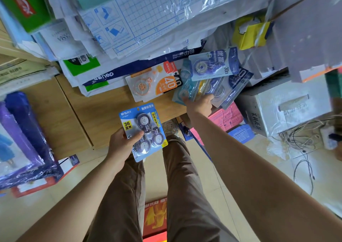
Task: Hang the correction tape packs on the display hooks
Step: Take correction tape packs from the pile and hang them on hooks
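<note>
A blue pack (142, 129) (marked 36 on a yellow tag) is held in the left hand (120, 143), clamped at its lower left corner with the thumb pressed across its front; it is seen just below the centre, over the edge of the wooden counter (83, 108). At two o'clock from it, a fan of packs (218, 86) is gripped at its lower edge by the right hand (199, 105), fingers curled onto the fronts; whether the fan rests on the counter cannot be told. An orange pack (153, 82) lies flat on the counter at nine o'clock from the fan; a white box (288, 108) stands at three o'clock, with loose cables (303, 140) below it.
</note>
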{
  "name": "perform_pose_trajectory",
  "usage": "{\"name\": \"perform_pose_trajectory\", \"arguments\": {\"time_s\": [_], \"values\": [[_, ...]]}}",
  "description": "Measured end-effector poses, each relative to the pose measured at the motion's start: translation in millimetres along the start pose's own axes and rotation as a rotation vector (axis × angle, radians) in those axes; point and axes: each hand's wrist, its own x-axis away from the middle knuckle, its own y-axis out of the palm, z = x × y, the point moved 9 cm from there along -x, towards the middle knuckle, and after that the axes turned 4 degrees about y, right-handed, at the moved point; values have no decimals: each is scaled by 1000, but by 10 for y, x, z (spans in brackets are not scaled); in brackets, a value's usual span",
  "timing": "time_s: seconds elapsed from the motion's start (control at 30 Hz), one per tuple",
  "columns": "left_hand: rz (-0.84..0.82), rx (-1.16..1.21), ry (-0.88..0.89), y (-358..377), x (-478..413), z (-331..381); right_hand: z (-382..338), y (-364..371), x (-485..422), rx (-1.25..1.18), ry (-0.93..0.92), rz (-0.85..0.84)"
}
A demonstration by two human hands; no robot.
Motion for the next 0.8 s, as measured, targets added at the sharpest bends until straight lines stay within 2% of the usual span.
{"name": "perform_pose_trajectory", "arguments": {"time_s": [0.13, 0.27, 0.47, 0.57, 0.7, 0.8], "values": [[21, -17, 10, -92, 27, 30, 104, 13, -33, -57, 4, -63], [32, -12, 6, -131, 36, 23, 194, -14, 57, 16, -99, -188], [26, -53, 27, -90, 65, 54, 648, -80, 272, -245, 31, -430], [34, -81, 44, -80, 97, 96, 738, -192, 429, -302, 33, -511], [53, -112, 76, -105, 227, 282, 686, -399, 631, -292, -36, -519], [78, -193, 139, -189, 422, 603, 411, -672, 893, -88, -233, -430]]}}
